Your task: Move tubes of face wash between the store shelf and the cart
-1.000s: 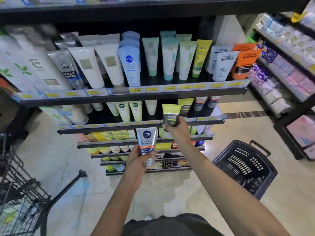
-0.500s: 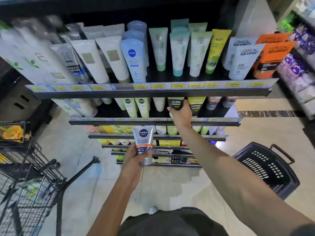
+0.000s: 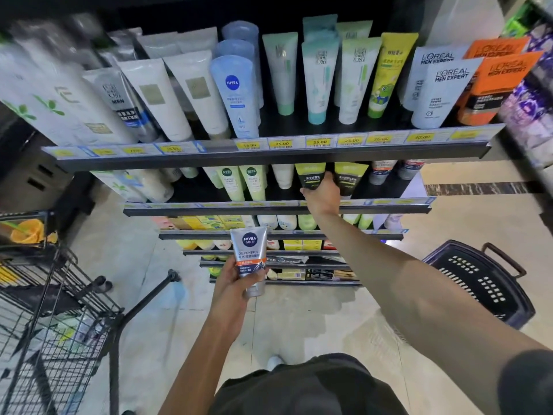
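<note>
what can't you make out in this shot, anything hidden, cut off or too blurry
Head view only:
- Tops of the second-shelf tubes, including the green and black tube gripped by the right hand: hidden by the shelf above.
- Cart contents: cut off at the left edge, blurred.
- Small print on the Nivea Men tube in the left hand: too small.

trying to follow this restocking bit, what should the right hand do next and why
Probably let go and draw back. The right hand grips the green-and-black tube, which stands upright on the second shelf in line with a matching tube, so it looks placed. The left hand holds a Nivea Men tube that may go next.
</note>
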